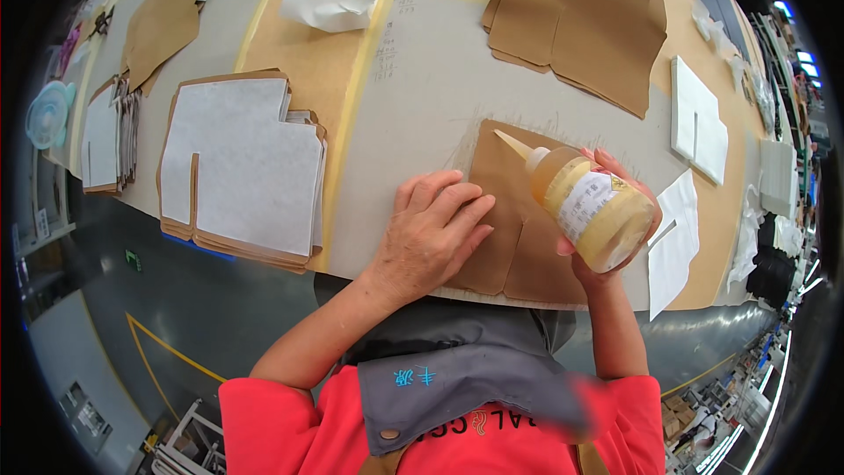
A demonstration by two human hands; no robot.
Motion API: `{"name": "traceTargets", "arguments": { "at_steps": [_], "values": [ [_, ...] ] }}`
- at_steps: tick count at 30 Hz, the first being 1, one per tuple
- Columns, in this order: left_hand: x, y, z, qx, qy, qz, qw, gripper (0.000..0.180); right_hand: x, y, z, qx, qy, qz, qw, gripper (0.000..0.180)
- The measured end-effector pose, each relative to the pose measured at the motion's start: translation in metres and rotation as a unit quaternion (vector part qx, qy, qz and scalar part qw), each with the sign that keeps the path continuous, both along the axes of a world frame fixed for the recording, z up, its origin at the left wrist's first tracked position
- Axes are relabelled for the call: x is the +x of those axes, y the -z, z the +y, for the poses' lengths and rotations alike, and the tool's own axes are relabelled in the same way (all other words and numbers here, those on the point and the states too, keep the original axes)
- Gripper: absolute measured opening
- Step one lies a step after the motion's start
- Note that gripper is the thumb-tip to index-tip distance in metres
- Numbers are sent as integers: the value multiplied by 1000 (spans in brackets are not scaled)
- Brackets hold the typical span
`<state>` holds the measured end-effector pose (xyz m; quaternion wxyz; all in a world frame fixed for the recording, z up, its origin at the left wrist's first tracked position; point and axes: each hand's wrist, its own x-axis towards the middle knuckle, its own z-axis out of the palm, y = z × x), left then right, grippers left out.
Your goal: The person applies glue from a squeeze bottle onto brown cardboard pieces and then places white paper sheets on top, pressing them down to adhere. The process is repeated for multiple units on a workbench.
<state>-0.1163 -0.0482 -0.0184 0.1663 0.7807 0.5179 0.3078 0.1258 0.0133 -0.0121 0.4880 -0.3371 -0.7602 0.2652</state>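
Note:
In my right hand [652, 202] is a clear squeeze bottle [607, 207] of yellowish liquid, with a long pale nozzle. I hold it tilted, its tip over the upper part of a brown cut panel [492, 246]. That panel lies flat at the table's near edge and has a slit in its near half. My left hand [432, 227] rests at the panel's left edge, palm down, fingers stretched out and holding nothing. Whether liquid leaves the nozzle cannot be made out.
A stack of brown panels topped with white sheets [237, 158] lies to the left. Larger brown panels [580, 18] are piled at the far right. White slitted pieces [699, 123] lie at the right, one overhanging [675, 246] the near edge. Crumpled white material [330, 3] sits at the back.

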Motion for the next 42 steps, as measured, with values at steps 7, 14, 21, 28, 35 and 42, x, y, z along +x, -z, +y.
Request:
{"name": "traceTargets", "arguments": {
  "at_steps": [7,14,21,28,35,42],
  "values": [
    [1,-1,-1,4,-5,0,1000,36,17,0,-12,8,54,22,998,106],
    [2,-1,0,3,-5,15,1000,34,45,-2,-26,-22,114,-4,993,107],
    [3,-2,1,0,-6,22,1000,34,68,-3,-37,-14,172,13,985,106],
    [3,-4,0,1,-11,31,999,34,90,-8,-48,-55,239,21,969,105],
    [4,-4,0,9,-11,48,999,34,95,-12,-48,-79,311,94,943,103],
    [4,-3,0,17,-12,51,998,34,97,-16,-52,-114,311,141,933,101]
  ]
}}
